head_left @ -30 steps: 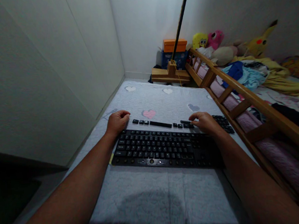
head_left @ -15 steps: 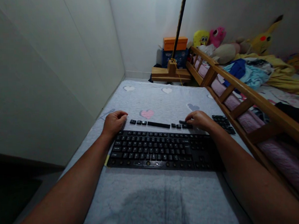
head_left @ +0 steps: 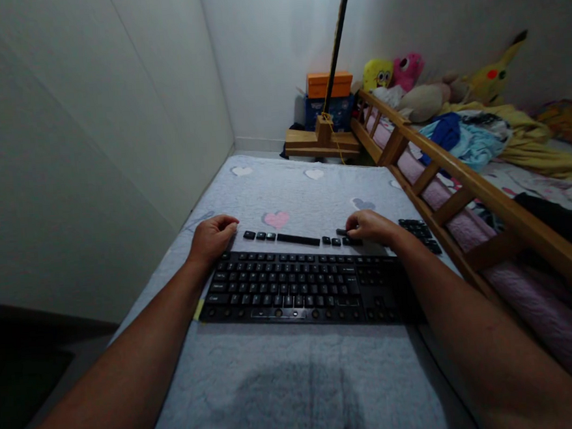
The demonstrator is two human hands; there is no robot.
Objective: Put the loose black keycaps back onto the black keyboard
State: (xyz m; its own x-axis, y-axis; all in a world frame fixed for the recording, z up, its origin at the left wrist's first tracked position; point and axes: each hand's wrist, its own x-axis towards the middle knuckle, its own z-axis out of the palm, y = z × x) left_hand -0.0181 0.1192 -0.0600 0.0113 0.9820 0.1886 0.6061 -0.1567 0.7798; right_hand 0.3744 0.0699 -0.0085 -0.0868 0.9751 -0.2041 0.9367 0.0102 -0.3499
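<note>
A black keyboard [head_left: 291, 289] lies on the heart-patterned cloth [head_left: 287, 371], its bottom row and part of its right side without keycaps. Behind it runs a row of loose keycaps with a long space bar [head_left: 298, 240]. My left hand [head_left: 212, 238] rests at the keyboard's back left corner, fingers curled together; whether they hold anything is hidden. At the right end of the row, my right hand [head_left: 371, 227] has its fingers pinched at a small dark keycap [head_left: 341, 232]. More loose keycaps [head_left: 419, 232] form a block beyond my right wrist.
A wooden bed rail [head_left: 439, 158] runs along the right side, with clothes and plush toys behind it. A wooden stand [head_left: 323, 143] with a dark pole and an orange box [head_left: 329, 84] are past the far edge. A pale wall panel [head_left: 113, 122] borders the left.
The whole view has shifted slightly, so things appear a little further left. My right hand stays at the small keycap, and my left hand keeps its place by the corner.
</note>
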